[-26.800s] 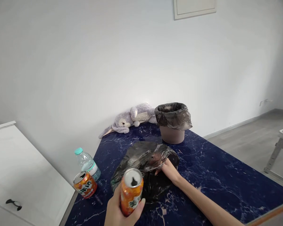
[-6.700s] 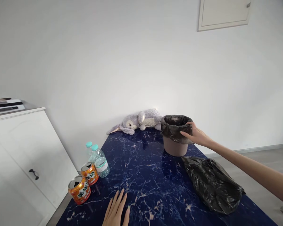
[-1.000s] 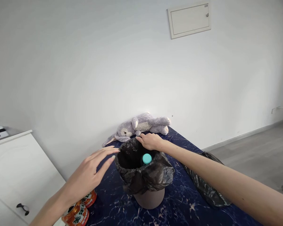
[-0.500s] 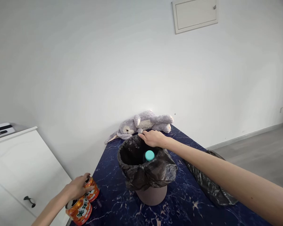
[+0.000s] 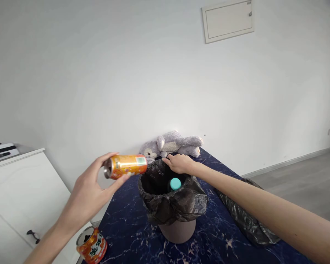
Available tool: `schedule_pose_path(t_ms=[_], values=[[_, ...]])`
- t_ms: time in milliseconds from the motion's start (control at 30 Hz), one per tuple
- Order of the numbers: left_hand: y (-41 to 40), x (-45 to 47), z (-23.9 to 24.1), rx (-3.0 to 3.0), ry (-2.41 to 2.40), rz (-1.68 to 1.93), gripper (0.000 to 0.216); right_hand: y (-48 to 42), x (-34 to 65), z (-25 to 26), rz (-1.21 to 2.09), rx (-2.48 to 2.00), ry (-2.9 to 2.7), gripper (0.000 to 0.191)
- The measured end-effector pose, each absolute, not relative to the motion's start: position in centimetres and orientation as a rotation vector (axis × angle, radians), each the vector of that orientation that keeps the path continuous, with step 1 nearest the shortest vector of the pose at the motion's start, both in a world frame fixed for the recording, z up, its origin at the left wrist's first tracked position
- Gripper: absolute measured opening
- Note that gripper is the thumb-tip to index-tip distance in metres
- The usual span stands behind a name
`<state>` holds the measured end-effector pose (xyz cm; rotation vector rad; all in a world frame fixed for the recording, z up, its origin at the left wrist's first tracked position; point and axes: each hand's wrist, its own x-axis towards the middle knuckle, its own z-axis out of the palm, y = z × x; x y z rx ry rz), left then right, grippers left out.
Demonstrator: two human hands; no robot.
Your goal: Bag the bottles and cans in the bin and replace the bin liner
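Note:
My left hand (image 5: pixel 99 183) grips an orange drink can (image 5: pixel 129 165) between thumb and fingers. The can lies on its side in the air, its opened top toward my palm and its base over the left rim of a trash bin (image 5: pixel 178 231). A black plastic bag (image 5: pixel 176 207) lines the bin and folds over its rim. Closed on the bag's far rim is my right hand (image 5: pixel 178 163). A bottle with a turquoise cap (image 5: pixel 175 184) stands inside the bag, its body mostly hidden. A second orange can (image 5: pixel 92 245) stands upright, opened, at the table's left edge.
A grey plush rabbit (image 5: pixel 172 145) lies against the wall at the back of the dark blue marbled table (image 5: pixel 132 234). Another black plastic bag (image 5: pixel 250 216) rests at the right, partly behind my right forearm. A white cabinet (image 5: pixel 24 190) stands at the left.
My left hand has lifted one of the two cans off the table, tipped it sideways and carried it up and right to the bin. My right hand stays on the bag's rim.

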<state>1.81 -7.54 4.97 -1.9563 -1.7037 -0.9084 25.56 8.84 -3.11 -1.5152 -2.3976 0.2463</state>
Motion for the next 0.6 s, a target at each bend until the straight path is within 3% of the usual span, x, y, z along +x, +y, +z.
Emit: schedule_pose_path(t_ms=[67, 233, 367, 600], values=[[-7.4, 3.5, 4.3, -2.110, -1.709, -0.872, 0.065, 8.8, 25.6, -3.1, 0.244, -1.516, -2.401, 0.058], [-7.0, 4.4, 2.1, -2.280, -1.750, -0.689, 0.092, 8.8, 25.7, -3.0, 0.243, -1.496, -2.412, 0.057], [-7.5, 1.2, 1.4, -2.135, -1.847, -0.748, 0.074, 9.1, 25.7, -3.2, 0.257, -1.485, -2.407, 0.059], [-6.3, -11.9, -4.0, -1.947, -2.111, -0.657, 0.073, 9.3, 25.8, -3.1, 0.281, -1.490, -2.384, 0.060]])
